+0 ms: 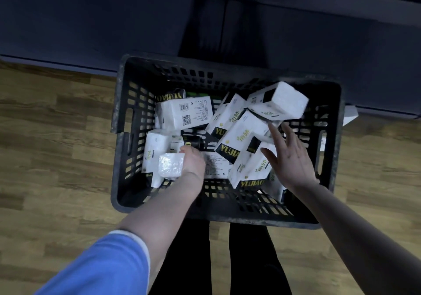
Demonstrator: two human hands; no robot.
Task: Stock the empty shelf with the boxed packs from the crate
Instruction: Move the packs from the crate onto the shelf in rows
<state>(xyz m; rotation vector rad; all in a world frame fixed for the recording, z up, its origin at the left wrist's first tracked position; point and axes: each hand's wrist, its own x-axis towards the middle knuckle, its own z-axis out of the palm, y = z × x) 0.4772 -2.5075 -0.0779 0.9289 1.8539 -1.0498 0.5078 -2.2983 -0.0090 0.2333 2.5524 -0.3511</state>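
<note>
A black slatted crate [123, 117] sits on the floor in front of me, holding several white boxed packs with black and yellow print. My left hand [193, 161] reaches into the crate's left side and grips one white pack [171, 166] by its end. My right hand [289, 155] hovers over the right side with fingers spread and straight, its fingertips near a tilted pack [278, 103] at the top right. Another pack [250, 169] lies just left of that hand. The dark shelf [91, 21] runs across the top of the view.
The floor [57, 135] is wood-patterned on both sides of the crate. A pack with a barcode and QR code [185, 116] lies at the crate's upper left. A pale object [349, 114] pokes out behind the crate's right rim. My dark-trousered legs [227, 260] stand below.
</note>
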